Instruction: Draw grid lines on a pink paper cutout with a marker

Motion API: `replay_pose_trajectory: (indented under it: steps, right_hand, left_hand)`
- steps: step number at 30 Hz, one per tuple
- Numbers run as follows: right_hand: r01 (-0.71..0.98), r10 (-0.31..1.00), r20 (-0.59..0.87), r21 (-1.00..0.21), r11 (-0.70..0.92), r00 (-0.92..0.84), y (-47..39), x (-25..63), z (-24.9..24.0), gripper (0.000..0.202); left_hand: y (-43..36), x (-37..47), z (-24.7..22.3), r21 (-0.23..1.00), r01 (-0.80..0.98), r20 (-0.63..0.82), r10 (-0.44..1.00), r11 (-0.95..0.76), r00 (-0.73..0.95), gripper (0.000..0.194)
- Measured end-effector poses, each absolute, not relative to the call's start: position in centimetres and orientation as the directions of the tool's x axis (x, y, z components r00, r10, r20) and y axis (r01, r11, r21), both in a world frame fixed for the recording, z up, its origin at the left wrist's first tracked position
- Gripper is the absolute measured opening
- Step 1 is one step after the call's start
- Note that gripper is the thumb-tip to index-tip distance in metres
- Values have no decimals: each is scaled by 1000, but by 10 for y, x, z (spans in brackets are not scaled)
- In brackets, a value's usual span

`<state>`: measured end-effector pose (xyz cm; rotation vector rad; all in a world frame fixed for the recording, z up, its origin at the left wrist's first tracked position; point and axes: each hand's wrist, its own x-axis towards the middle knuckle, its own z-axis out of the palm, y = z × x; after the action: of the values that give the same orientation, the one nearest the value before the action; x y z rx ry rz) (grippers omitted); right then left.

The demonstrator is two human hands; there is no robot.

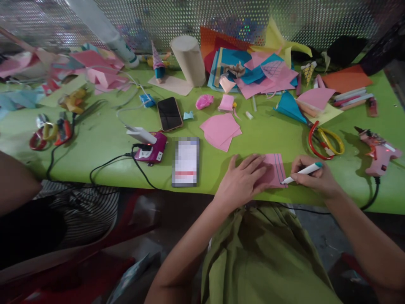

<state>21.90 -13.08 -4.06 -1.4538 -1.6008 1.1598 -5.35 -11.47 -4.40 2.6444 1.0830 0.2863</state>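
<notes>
A piece of pink paper (271, 172) lies near the table's front edge, with blue lines drawn down its right part. My left hand (242, 179) rests flat on the paper's left side, fingers spread, covering part of it. My right hand (311, 175) grips a white marker (302, 173) with a teal end. The marker's tip touches the paper at the lower end of a line. Beyond my hands lie pink paper pieces (221, 131) with curved edges, overlapping each other.
Scissors (325, 141) and a pink glue gun (378, 152) lie to the right. Two phones (170, 114) and a purple power strip (152, 150) with cables are left of my hands. Coloured paper (228, 63) is piled at the back. Another person's arm (15, 183) is at the left edge.
</notes>
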Motion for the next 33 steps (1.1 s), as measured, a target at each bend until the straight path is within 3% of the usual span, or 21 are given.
replay_pose_trajectory:
  steps: [16, 22, 26, 33]
  right_hand:
    - [355, 970, -133, -933, -53, -205, -132, 222, -41, 23]
    - [184, 999, -23, -983, -16, -34, -128, 224, -55, 25]
    - [244, 992, 77, -968, 50, 101, -120, 221, -58, 22]
    - [234, 994, -13, -972, -38, 106, -113, 215, -55, 21]
  left_hand:
    - [-114, -54, -44, 317, 652, 68, 702, -689, 709, 55]
    - [-115, -54, -46, 298, 657, 59, 700, -692, 711, 61]
    - [-116, -53, -47, 283, 656, 48, 694, -699, 718, 65]
    - [-116, -53, -44, 311, 659, 55, 705, -685, 707, 76]
